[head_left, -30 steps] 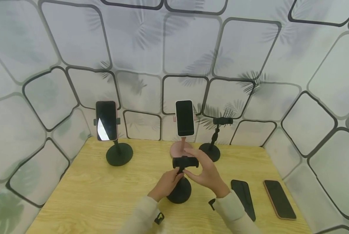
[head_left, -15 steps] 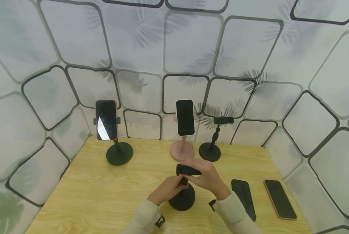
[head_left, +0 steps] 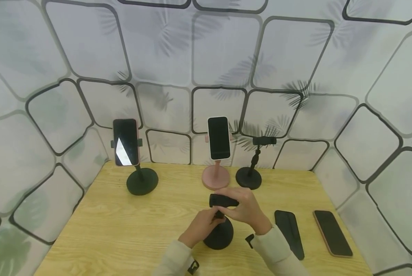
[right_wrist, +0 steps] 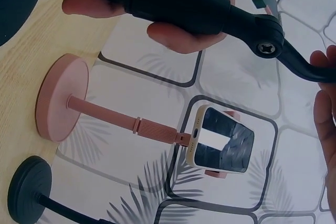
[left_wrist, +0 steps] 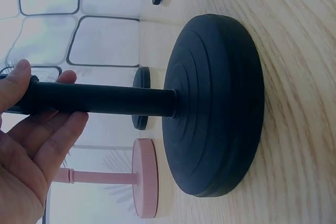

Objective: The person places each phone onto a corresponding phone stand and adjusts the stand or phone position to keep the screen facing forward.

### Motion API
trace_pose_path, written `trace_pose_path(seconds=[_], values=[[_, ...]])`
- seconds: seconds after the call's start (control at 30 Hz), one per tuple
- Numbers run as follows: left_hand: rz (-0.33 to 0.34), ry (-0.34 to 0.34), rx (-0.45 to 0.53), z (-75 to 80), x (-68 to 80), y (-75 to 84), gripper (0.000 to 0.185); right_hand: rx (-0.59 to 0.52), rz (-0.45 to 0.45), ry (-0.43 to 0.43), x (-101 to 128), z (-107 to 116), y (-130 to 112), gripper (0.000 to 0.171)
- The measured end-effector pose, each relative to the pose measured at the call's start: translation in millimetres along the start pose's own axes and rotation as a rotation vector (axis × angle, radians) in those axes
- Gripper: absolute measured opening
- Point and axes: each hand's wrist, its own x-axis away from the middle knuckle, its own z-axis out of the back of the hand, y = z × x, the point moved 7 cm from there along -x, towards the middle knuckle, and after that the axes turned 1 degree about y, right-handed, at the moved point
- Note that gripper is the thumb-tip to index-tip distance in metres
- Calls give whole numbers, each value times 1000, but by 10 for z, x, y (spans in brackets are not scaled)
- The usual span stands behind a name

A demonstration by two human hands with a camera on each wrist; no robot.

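A black phone stand [head_left: 219, 237] stands on its round base in front of the person. My left hand [head_left: 200, 227] grips its upper stem; the left wrist view shows thumb and fingers around the dark stem [left_wrist: 113, 98], above the ridged base [left_wrist: 210, 108]. With thumb below and fingers over the top, my right hand [head_left: 245, 207] holds the phone clamp [head_left: 221, 200], which carries no phone. In the right wrist view a screwed hinge [right_wrist: 266, 38] joins the stem to a curved neck [right_wrist: 304, 69], and right-hand fingers touch the neck at the edge.
Behind stand a pink stand [head_left: 215, 178] holding a white phone [head_left: 219, 138], a smaller black stand [head_left: 249, 178], and a dark green stand [head_left: 142, 181] with a phone [head_left: 126, 142]. Two phones lie at right, one black [head_left: 289, 234], one pink-edged [head_left: 332, 233]. Patterned curtains surround the wooden table [head_left: 130, 230].
The black stand has come slightly nearer the person and to the right. Its clamp sits lower in the head view, and my right hand has moved down with its fingers closing over the clamp.
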Motion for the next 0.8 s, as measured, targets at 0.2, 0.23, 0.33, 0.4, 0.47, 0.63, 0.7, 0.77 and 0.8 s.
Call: trace_pose_path(seconds=[0.2, 0.23, 0.33, 0.4, 0.47, 0.63, 0.7, 0.77, 0.8], values=[[-21, 8, -32, -6, -8, 36, 30, -72, -98, 2, -10, 15, 85, 33], [-25, 11, -36, -5, -8, 41, 31, -78, -112, 1, -8, 14, 97, 34], [-39, 16, -45, -2, -6, 54, 33, -66, -146, -6, -3, 12, 113, 35], [-51, 16, -53, -3, -3, 68, 30, -52, -170, -4, 5, 14, 115, 36], [-55, 12, -58, -7, -2, 79, 29, -41, -196, 4, 19, 23, 114, 37], [-47, 8, -51, -5, 3, 91, 27, -41, -227, 24, 65, 29, 91, 38], [-45, 12, -50, -5, 2, 92, 26, -33, -227, 24, 76, 32, 78, 39], [-44, 10, -56, -19, 0, 85, 24, -17, -222, 22, 90, 40, 65, 43], [-46, 9, -57, -25, -1, 85, 22, -10, -223, 18, 95, 47, 59, 47]])
